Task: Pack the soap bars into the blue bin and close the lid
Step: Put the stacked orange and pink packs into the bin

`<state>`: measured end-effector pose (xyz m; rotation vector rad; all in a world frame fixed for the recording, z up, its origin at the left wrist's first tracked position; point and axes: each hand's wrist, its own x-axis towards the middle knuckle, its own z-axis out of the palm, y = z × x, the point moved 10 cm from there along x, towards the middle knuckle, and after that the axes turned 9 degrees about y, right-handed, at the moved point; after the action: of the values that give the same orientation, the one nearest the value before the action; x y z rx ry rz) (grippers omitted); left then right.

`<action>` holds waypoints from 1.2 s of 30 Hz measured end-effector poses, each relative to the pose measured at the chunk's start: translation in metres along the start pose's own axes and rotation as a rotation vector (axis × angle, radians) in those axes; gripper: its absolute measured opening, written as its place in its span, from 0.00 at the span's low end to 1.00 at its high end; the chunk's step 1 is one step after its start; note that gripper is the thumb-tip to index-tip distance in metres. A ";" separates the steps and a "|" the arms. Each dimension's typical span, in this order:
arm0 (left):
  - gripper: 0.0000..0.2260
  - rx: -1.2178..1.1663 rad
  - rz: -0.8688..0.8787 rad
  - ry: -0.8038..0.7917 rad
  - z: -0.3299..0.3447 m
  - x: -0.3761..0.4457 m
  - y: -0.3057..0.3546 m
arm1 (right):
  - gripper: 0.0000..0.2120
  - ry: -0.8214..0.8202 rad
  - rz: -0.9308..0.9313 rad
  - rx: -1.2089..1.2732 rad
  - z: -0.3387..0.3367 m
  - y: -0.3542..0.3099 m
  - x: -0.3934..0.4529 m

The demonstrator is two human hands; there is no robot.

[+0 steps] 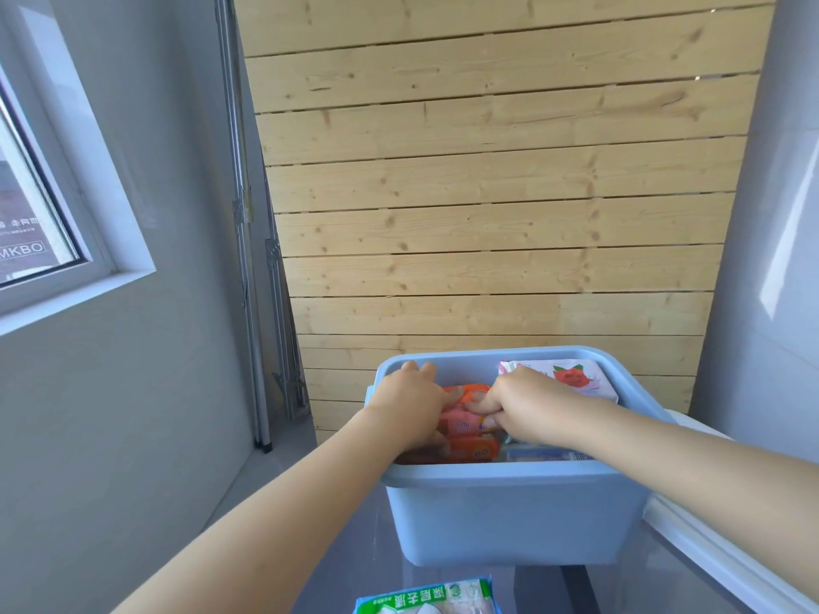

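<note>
Left hand: the left hand [410,403] is down inside the blue bin [509,516] at its left wall, fingers curled onto the pink and orange soap bars [465,425]; how firmly it grips I cannot tell.
Right hand: the right hand [523,403] is beside it, fingertips bent down and pressing on the same bars.
Packed so far: a white rose-printed pack [571,378] lies in the bin's far right corner; a pale pack [538,454] sits at the near wall.
Still outside: a green-labelled soap pack [425,598] lies on the table [337,560], near the bin's front.
Lid: a white lid [727,560] appears to lie at the bin's right, not fitted.
Handling: the wrapped bars are probably stiff, light and slick; taking them by the long edges should work best.
</note>
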<state>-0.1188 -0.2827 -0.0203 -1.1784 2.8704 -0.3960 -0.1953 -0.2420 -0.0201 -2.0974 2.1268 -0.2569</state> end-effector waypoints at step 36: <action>0.13 -0.792 -0.265 0.412 -0.053 -0.038 -0.019 | 0.14 0.439 0.057 0.452 -0.051 0.016 -0.037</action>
<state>-0.0841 -0.2568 0.0318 -1.7536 3.3381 0.6559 -0.2216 -0.2039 0.0253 -1.8286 2.0678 -1.1632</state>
